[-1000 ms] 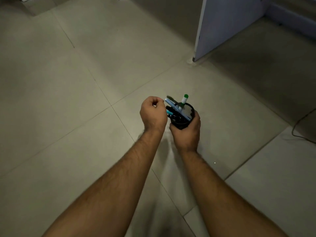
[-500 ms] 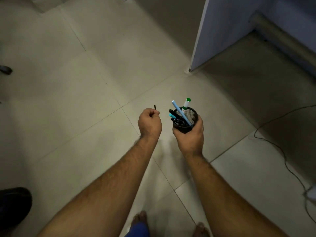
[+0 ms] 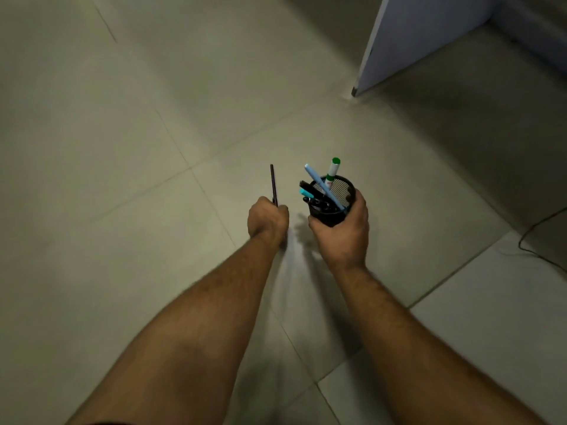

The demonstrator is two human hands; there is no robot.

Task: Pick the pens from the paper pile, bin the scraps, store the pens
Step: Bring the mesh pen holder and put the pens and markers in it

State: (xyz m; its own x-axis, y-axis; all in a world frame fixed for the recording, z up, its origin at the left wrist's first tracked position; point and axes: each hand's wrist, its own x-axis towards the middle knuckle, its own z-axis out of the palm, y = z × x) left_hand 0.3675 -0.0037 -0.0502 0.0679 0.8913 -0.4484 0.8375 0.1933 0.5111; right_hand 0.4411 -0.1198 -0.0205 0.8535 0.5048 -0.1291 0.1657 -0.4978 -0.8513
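Observation:
My right hand (image 3: 340,234) grips a black mesh pen holder (image 3: 333,200) from below, held upright over the floor. Inside it stand a light blue pen (image 3: 322,185), a white marker with a green cap (image 3: 333,170) and several dark pens. My left hand (image 3: 267,220) is closed round the lower end of a thin dark pen (image 3: 273,184), which points up and away, a short gap left of the holder. No paper pile or bin is in view.
Pale tiled floor (image 3: 122,148) lies all around. A white panel (image 3: 399,41) stands on the floor at the upper right. A thin dark cable (image 3: 534,240) runs across the tiles at the right edge.
My left hand has drawn away from the holder to the left, and the thin dark pen now sticks up well clear of my fist. The view has shifted over the floor.

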